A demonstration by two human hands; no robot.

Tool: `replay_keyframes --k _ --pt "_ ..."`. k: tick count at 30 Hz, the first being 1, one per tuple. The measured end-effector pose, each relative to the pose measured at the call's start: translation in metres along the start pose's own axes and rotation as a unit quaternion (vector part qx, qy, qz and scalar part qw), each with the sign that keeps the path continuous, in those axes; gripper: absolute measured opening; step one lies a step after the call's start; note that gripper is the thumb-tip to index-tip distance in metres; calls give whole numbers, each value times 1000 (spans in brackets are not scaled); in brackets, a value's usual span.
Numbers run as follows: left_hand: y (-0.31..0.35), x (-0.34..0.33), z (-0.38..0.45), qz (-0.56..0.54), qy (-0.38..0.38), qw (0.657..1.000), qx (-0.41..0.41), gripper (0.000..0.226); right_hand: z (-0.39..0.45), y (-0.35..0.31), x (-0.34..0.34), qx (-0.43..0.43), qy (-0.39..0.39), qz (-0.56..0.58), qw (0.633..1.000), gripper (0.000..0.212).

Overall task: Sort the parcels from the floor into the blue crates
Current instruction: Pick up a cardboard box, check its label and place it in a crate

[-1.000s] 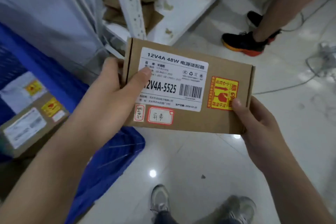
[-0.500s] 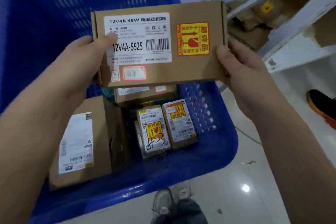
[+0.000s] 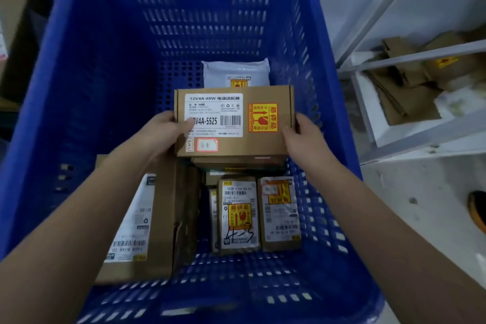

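Blue perforated plastic walls of the crate (image 3: 110, 66) fill most of the view, standing on a pale, scuffed floor (image 3: 420, 192) beside a white metal shelf (image 3: 394, 123) stacked with flattened cardboard. Both hands hold one brown cardboard parcel (image 3: 234, 121) inside the crate: the left hand (image 3: 164, 131) grips its left edge with the thumb over the white label, and the right hand (image 3: 302, 137) pinches its right edge. Below the fingers lie another flat box, two small labelled boxes (image 3: 259, 214) side by side, and one larger box (image 3: 139, 221) under the left forearm. Beyond the fingertips sits one white mailer bag (image 3: 236, 72), with bare crate floor to its left.
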State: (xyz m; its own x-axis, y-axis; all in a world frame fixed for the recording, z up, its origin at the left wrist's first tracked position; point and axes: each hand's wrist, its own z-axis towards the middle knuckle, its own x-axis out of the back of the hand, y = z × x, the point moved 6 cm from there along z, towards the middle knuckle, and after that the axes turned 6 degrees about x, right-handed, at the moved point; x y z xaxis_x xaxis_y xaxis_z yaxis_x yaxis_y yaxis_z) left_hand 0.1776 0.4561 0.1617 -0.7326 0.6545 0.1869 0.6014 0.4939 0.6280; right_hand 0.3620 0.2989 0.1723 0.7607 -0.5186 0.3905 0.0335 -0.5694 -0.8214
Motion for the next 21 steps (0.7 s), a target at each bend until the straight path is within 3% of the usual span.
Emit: replay_keyframes --k 6,13,15,18,21 --pt "-2 -18 32 105 -8 994 -3 31 15 23 -15 -61 26 -73 995 39" --pt "-2 -13 59 214 -12 977 -17 31 21 31 -27 -26 57 -251 966 45" --pt "-4 -13 64 221 -16 975 -13 33 20 25 -27 -6 71 -380 922 44" --pt "-8 -13 67 234 -33 972 9 37 16 12 -35 38 72 -589 804 30" --pt "-6 -10 67 300 12 953 38 64 15 5 -40 38 64 -635 769 27"
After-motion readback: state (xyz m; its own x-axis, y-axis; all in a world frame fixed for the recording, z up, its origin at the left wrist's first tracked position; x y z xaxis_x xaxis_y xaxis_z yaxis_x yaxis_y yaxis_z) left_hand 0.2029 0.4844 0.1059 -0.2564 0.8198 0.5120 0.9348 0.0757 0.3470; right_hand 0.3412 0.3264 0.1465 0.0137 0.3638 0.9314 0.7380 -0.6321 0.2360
